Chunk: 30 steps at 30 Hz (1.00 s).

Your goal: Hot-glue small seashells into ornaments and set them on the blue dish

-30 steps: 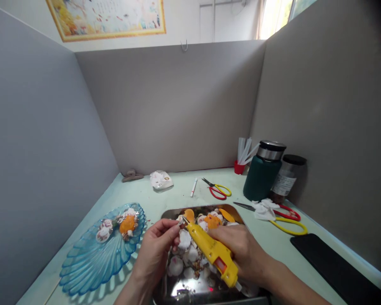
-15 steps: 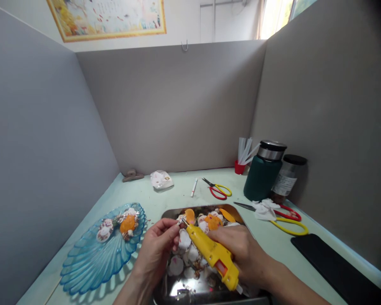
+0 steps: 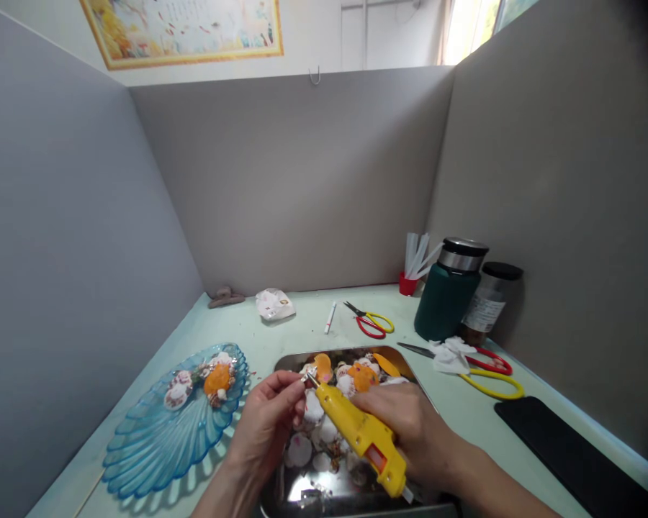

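Note:
My right hand point(image 3: 405, 424) is wrapped round a yellow hot glue gun point(image 3: 356, 428), its nozzle pointing up and left. My left hand point(image 3: 273, 414) pinches a small whitish piece point(image 3: 305, 377), too small to make out, between thumb and fingertips. The nozzle tip is right at that piece; whether they touch I cannot tell. Beneath both hands lies a metal tray point(image 3: 297, 357) of seashells, among them white shells point(image 3: 300, 450) and an orange starfish-like piece point(image 3: 363, 376). My right hand and the glue gun hide part of the tray.
A blue shell-shaped dish point(image 3: 162, 446) at left holds shells. Behind the tray lie a white packet point(image 3: 274, 306), a marker-like stick point(image 3: 330, 318) and scissors point(image 3: 375, 327). At right are larger scissors point(image 3: 494, 385), a green flask point(image 3: 447, 298), a jar point(image 3: 486, 309), a red cup point(image 3: 408, 285) and a black slab point(image 3: 561, 446).
Almost nothing differs. The glue gun's nozzle has shifted very slightly at the piece in my left fingertips; both hands keep their grip.

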Each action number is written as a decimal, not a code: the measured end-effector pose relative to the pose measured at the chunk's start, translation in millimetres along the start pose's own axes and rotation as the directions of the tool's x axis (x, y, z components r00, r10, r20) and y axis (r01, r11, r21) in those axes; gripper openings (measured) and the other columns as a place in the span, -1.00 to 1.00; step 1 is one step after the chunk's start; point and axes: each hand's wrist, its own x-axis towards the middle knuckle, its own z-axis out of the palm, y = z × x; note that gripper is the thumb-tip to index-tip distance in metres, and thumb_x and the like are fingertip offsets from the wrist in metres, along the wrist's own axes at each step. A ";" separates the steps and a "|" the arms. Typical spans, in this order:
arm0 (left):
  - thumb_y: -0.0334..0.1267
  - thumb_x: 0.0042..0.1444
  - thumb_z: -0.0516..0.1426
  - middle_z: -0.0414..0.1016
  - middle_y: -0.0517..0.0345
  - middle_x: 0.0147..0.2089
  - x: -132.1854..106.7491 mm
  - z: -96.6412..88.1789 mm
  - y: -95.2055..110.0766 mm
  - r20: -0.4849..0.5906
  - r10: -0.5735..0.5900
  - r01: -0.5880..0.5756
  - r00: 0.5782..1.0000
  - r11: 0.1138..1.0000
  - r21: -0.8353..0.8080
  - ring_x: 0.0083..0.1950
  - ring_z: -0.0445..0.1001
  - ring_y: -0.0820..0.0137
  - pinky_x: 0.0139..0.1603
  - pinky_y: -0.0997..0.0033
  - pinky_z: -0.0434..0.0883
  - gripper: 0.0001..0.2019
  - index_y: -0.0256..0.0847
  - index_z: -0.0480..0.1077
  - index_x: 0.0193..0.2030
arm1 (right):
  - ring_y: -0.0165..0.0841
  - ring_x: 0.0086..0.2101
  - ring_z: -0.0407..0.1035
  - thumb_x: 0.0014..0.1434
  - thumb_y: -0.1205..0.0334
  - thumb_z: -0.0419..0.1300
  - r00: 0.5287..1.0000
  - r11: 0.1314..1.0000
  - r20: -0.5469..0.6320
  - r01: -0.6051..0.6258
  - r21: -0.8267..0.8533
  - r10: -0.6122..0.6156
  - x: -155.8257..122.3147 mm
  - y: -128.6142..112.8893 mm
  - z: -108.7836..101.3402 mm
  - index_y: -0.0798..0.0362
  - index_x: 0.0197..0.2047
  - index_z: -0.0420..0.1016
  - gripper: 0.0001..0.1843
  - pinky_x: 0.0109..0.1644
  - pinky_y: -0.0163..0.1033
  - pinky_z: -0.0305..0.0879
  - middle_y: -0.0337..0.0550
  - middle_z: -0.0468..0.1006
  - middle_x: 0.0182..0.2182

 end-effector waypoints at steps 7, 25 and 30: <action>-0.29 -0.24 0.39 0.37 0.26 -0.66 -1.4 1.1 0.9 -0.010 -0.005 0.005 1.000 1.000 0.002 -0.66 0.24 0.66 -0.66 0.72 0.15 -0.77 -0.33 0.47 -0.46 | -0.29 -0.47 0.37 0.22 0.00 0.06 1.000 0.999 -0.017 -0.017 -0.035 0.016 -0.3 2.9 -1.5 0.12 -0.10 0.39 -0.64 -0.40 -0.24 0.09 -0.08 0.53 -0.43; -0.27 -0.25 0.38 0.34 0.29 -0.66 -1.8 4.3 0.0 -0.016 0.018 -0.017 1.000 0.997 0.080 -0.66 0.24 0.66 -0.67 0.71 0.14 -0.75 -0.32 0.43 -0.48 | -0.35 -0.54 0.28 0.25 -0.21 -0.10 1.000 0.997 0.020 0.019 -0.073 -0.018 2.3 -2.9 -0.2 0.12 -0.18 0.42 -0.44 -0.47 -0.25 0.01 -0.14 0.44 -0.52; -0.27 -0.28 0.39 0.35 0.29 -0.67 -2.3 5.1 -0.3 -0.033 0.020 -0.017 0.999 0.996 0.089 -0.66 0.25 0.65 -0.67 0.70 0.16 -0.74 -0.32 0.44 -0.49 | -0.34 -0.54 0.28 0.24 -0.22 -0.08 1.000 0.996 0.015 0.027 -0.087 -0.025 2.3 -2.5 -0.4 0.12 -0.20 0.43 -0.44 -0.48 -0.24 0.01 -0.14 0.44 -0.53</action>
